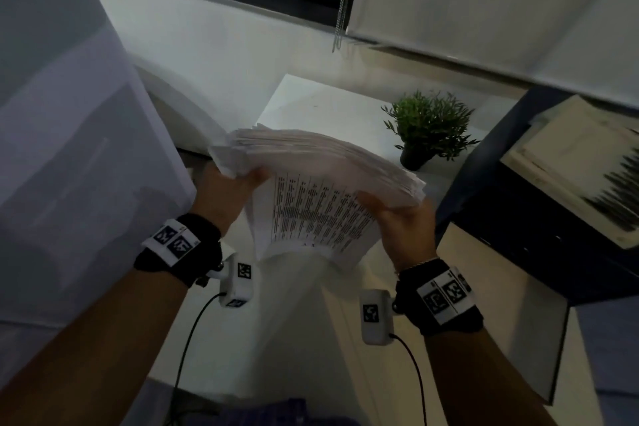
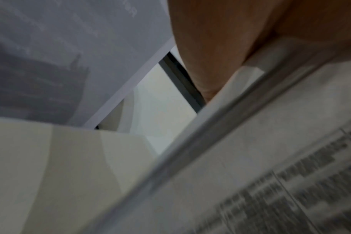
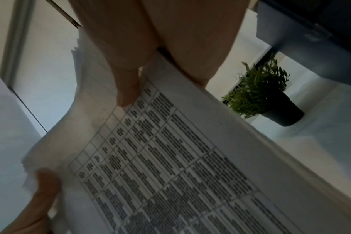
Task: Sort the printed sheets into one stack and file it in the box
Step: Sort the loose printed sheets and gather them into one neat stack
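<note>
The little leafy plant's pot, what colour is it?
Black; the small round pot under the green plant shows best in the right wrist view.

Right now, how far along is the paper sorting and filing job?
Done: the sheets are gathered into one thick stack, held off the table. In hand: the left hand and right hand each grip a side, but the edges are still fanned and uneven. Left: squaring the stack and filing it; it is in no box yet.

White sheets (image 1: 311, 190) printed with black gridded table text; green plant (image 1: 430, 121), black pot (image 1: 413, 159); dark blue printer (image 1: 501, 218).
</note>
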